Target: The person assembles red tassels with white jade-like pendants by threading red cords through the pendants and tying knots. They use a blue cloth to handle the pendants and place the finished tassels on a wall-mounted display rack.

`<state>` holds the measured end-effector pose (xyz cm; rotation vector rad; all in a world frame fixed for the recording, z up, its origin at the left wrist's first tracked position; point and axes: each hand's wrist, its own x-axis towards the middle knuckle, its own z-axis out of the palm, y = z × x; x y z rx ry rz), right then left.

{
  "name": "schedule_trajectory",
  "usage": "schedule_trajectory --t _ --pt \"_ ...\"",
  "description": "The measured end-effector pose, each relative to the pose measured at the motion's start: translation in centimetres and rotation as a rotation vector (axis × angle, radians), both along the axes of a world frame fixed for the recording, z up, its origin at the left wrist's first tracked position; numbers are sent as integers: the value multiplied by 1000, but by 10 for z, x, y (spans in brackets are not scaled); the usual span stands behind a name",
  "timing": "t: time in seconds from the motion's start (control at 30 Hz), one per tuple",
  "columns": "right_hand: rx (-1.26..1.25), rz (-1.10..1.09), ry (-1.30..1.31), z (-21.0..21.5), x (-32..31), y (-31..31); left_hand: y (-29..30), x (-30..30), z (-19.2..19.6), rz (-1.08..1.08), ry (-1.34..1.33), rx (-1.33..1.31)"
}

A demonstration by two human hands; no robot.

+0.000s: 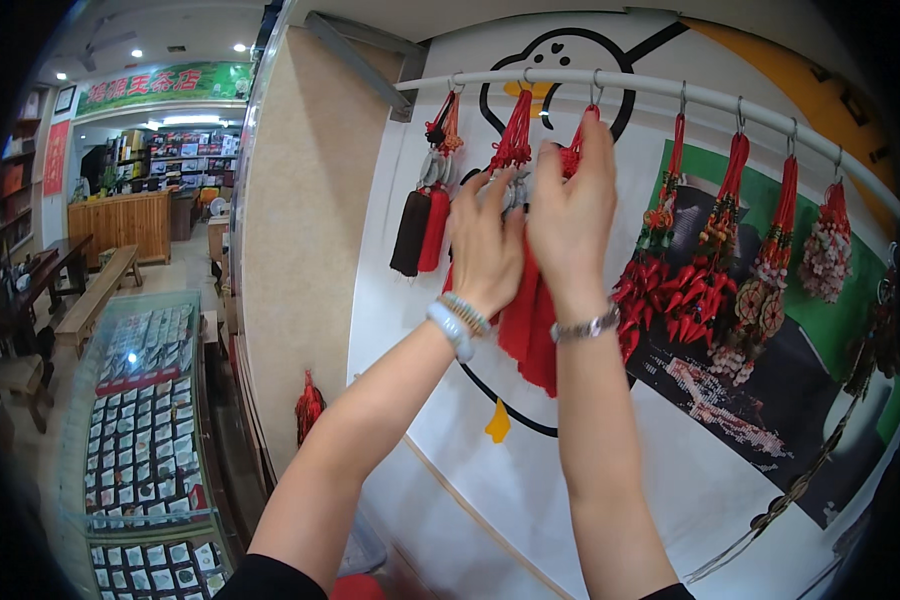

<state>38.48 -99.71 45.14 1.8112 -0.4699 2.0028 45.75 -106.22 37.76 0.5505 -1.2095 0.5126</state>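
Note:
In front of me, red tassel pendants (532, 340) hang from hooks on a white rail (632, 78). My left hand (485, 245) lies against the pendants at their pale discs, its fingers apart and partly bent. Higher up and just to the right, my right hand (575, 215) has its fingers closed around the red cord and knot of one pendant, close under its hook. Both hands hide much of the discs. To the left of my hands hangs a bunch with a dark brown tassel (411, 232) and a red one.
Red chili-shaped pendants (695, 300), coin-like charms (760, 303) and a pale beaded bunch (827, 250) hang along the rail to the right. A metal bracket (355, 50) supports its left end. At far left stand a glass display case (75, 420), a wooden bench (100, 285) and a counter (120, 232).

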Motion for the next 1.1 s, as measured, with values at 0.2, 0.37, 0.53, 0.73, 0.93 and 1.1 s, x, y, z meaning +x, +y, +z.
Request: schedule_trajectory --t 0.2,0.37,0.53,0.73,0.93,1.1 --pt "59 167 482 -99 4 67 -16 40 -67 141 -36 141" --pt "563 486 919 -192 -33 94 -14 66 -105 -152 -16 380" --pt "1181 641 998 -272 -79 92 -13 77 -110 -234 -22 494" --pt "1694 458 852 -326 -122 111 -16 71 -107 -327 -41 546" --pt "1640 754 666 -345 -129 125 -26 54 -104 -389 -76 532" --pt "1555 641 865 -350 -126 126 -33 46 -107 -448 3 510"
